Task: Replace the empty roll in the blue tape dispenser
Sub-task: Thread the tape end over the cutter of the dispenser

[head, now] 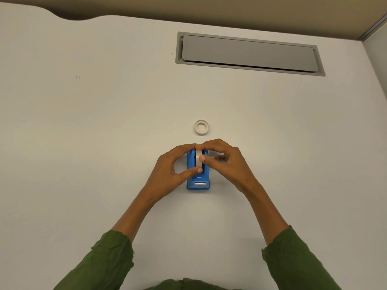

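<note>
The blue tape dispenser [198, 181] stands on the white desk [104, 143] with its metal cutter at the near end. A white roll [198, 159] sits upright in the dispenser's cradle. My left hand [178, 164] pinches this roll from the left, thumb low on it and fingers curled over its top. My right hand [224, 158] pinches it from the right, thumb on the rim and fingers arched above. Just beyond the hands a second white ring, a tape roll [201, 127], lies flat on the desk. Whether either roll still carries tape is not clear.
A grey cable hatch [249, 53] is set into the desk at the back right. A partition edge [372, 28] rises at the far right corner. The desk's back edge curves at the upper left.
</note>
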The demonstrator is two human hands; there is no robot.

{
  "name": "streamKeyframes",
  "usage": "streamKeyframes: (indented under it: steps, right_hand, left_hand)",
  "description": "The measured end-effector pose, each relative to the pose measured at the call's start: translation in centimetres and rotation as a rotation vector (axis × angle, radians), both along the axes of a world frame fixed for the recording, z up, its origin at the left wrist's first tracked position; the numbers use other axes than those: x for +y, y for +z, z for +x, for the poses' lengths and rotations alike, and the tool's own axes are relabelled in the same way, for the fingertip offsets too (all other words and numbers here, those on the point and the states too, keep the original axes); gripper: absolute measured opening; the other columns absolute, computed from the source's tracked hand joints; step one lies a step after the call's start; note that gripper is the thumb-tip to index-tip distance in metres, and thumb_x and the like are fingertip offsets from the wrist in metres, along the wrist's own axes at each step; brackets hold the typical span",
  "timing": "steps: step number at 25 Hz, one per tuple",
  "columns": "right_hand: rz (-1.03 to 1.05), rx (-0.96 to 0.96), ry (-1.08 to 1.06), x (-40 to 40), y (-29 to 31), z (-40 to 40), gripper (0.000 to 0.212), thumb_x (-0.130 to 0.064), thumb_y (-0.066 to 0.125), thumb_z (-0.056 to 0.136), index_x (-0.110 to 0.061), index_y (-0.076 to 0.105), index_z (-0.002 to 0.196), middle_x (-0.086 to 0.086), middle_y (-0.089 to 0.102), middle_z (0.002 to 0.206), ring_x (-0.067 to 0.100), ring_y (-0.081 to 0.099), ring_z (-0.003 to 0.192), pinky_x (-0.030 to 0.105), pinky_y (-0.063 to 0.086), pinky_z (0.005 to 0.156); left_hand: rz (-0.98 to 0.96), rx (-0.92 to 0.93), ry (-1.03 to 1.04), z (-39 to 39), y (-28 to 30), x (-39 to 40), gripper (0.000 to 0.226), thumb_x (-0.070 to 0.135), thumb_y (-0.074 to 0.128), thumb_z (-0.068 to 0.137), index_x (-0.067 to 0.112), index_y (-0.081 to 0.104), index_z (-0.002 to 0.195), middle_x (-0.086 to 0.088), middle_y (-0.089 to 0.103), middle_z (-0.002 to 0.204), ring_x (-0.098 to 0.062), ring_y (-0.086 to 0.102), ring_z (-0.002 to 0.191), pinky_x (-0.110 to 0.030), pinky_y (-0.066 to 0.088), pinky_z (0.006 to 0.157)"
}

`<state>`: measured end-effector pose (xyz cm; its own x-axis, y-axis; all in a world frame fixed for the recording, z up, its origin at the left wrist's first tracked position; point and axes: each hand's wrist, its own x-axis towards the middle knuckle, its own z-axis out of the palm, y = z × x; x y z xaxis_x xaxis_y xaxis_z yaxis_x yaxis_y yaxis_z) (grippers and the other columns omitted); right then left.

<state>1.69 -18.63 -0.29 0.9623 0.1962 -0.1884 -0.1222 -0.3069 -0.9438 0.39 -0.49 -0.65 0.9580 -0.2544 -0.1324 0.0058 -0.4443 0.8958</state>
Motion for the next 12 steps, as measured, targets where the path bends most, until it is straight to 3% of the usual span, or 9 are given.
streamKeyframes:
  steps: [3,7,10,12]
  right_hand:
    - [-0.048,-0.042,0.059,-0.35,-0.09,-0.33,0.030,-0.020,0.072,0.082,-0.031,0.063,0.109,-0.012,0.063,0.111,0.005,0.058,0.106,0.020,0.051,0.080]
    - [-0.014,-0.055,-0.032,0.21,-0.35,0.00,0.022,-0.015,0.072,0.081,-0.021,0.068,0.102,-0.007,0.065,0.107,0.009,0.060,0.103,0.028,0.053,0.078]
    - [-0.004,-0.074,-0.073,0.41,-0.43,0.35,0.014,-0.015,0.071,0.082,-0.018,0.070,0.095,-0.005,0.066,0.104,0.009,0.061,0.099,0.023,0.052,0.074]
    - [-0.008,-0.065,-0.083,0.50,-0.45,0.56,0.011,-0.016,0.070,0.083,-0.015,0.071,0.094,-0.003,0.067,0.103,0.010,0.062,0.098,0.020,0.051,0.073]
  left_hand:
    - [-0.012,-0.012,-0.003,0.00,0.05,0.09,0.054,0.033,0.071,0.076,0.024,0.053,0.126,0.014,0.056,0.125,0.002,0.050,0.113,0.000,0.034,0.092]
    - [-0.001,-0.010,-0.012,0.07,0.04,0.12,0.054,0.031,0.072,0.076,0.026,0.052,0.126,0.017,0.053,0.125,0.005,0.048,0.113,0.002,0.032,0.092]
    - [0.006,-0.008,-0.016,0.03,-0.01,0.18,0.056,0.029,0.074,0.075,0.028,0.051,0.127,0.020,0.051,0.125,0.013,0.046,0.109,0.003,0.031,0.091]
    - [0.003,-0.005,-0.019,0.05,-0.09,0.19,0.056,0.029,0.074,0.075,0.025,0.052,0.127,0.016,0.053,0.126,0.008,0.047,0.111,0.003,0.031,0.091]
